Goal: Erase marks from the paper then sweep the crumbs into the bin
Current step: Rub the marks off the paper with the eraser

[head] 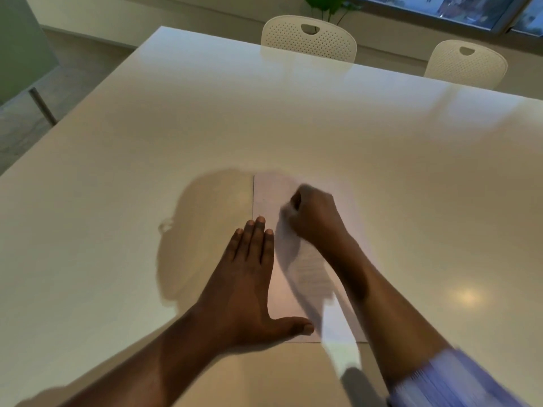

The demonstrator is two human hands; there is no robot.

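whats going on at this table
A person is working on a sheet of paper on a white table. The left hand lies flat, pinning the paper's left edge. The right hand is closed in a fist over the upper part, blurred; whatever it holds is hidden. No bin is in view.

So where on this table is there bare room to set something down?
Nearly everywhere: the table is bare between the paper and the two chairs, and out to either side. Only the near middle is crowded, left hand flat on the sheet, right hand fisted above.
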